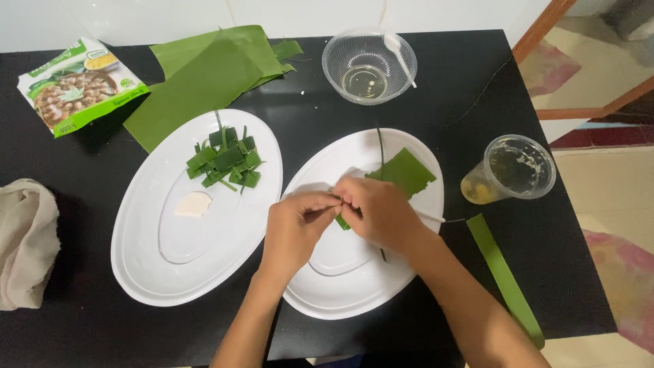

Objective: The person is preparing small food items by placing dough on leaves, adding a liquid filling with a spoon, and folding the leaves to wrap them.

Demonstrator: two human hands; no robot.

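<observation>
Green, thin and pliable, the leaf strip (344,219) at frame centre looks tear-prone, both hands (340,218) pinched closed on its folded middle.

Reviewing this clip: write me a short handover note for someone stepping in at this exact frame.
Left hand and right hand: both pinch a small folded green leaf piece over the right white plate.
On that plate: a larger leaf piece.
Left white plate: a pile of folded leaf parcels and a pale white piece.
Done: several parcels folded.
Left: the fold in hand; big leaves and a leaf strip lie unused.
</observation>
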